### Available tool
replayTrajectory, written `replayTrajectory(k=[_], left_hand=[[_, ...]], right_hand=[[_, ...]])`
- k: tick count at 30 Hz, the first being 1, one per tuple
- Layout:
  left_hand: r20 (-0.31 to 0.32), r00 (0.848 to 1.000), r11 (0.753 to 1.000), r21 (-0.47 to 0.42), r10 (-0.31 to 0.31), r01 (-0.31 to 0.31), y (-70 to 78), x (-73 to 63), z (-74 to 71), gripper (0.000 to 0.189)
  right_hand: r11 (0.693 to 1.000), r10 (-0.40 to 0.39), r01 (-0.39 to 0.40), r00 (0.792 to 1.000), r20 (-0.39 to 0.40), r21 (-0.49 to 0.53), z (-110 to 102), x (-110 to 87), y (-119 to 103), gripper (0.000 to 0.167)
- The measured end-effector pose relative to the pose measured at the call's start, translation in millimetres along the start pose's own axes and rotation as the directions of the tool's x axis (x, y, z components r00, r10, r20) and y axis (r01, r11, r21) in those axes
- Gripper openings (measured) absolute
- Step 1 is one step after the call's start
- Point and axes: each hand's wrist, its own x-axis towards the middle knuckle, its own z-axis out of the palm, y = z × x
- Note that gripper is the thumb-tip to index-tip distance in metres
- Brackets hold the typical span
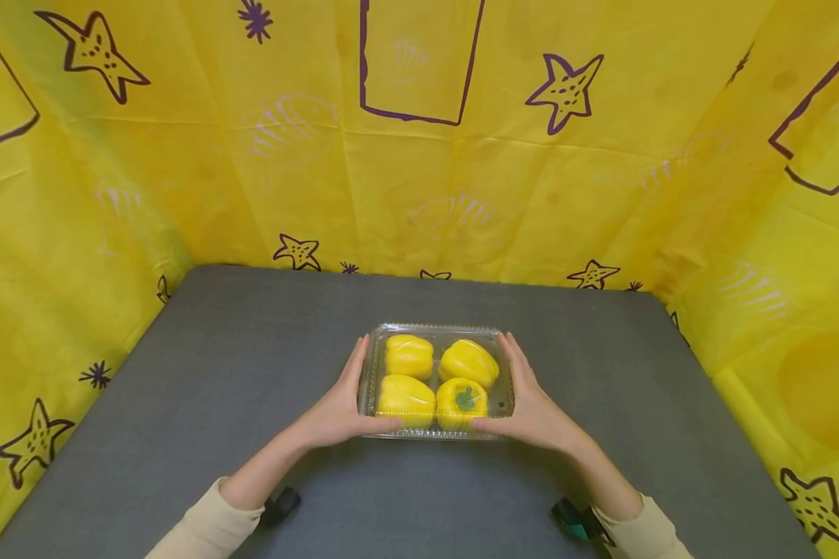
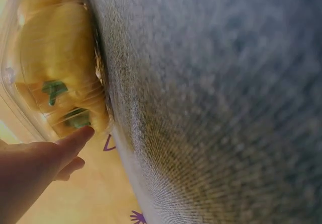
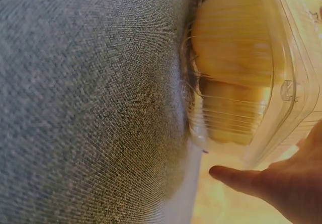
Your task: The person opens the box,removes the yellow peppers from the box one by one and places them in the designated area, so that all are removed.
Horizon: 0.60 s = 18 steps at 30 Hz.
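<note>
A clear plastic clamshell box (image 1: pixel 501 382) sits on or just above the grey table in front of me. Inside it are several yellow bell peppers (image 1: pixel 409 357), one with its green stem (image 1: pixel 465 399) facing up. My left hand (image 1: pixel 342 407) holds the box's left side, fingers along the wall and thumb over the front edge. On the opposite side my right hand (image 1: pixel 534 407) grips it the same way. The left wrist view shows green stems (image 2: pixel 54 89) through the wall. In the right wrist view, ridged plastic (image 3: pixel 231 116) partly blurs the peppers.
A grey cloth-covered table (image 1: pixel 266 326) extends around the box. Yellow fabric (image 1: pixel 203 171) printed with starfish and fish hangs behind and along both sides. Dark wrist straps (image 1: pixel 280 506) show near the beige sleeves (image 1: pixel 213 520).
</note>
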Motion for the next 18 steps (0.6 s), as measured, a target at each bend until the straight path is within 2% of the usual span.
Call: replayTrajectory(k=[2,9,18], left_hand=[[0.005,1.000,1.000,0.020,0.006,-0.006,1.4,-2.2,1.8,0.137],[0.022,0.996,0.990,0.110,0.090,-0.092,0.0,-3.5,8.0,0.143],[0.009,0.995,0.982,0.161,0.095,-0.095,0.6,-5.3,12.6,0.143]], right_hand=[[1.000,-0.011,0.011,1.000,0.007,-0.010,0,-2.0,0,0.130],[0.999,-0.052,0.052,0.998,0.036,-0.013,-1,-7.2,0,0.139],[0.999,-0.038,0.039,0.997,0.061,-0.014,1,-9.2,0,0.141]])
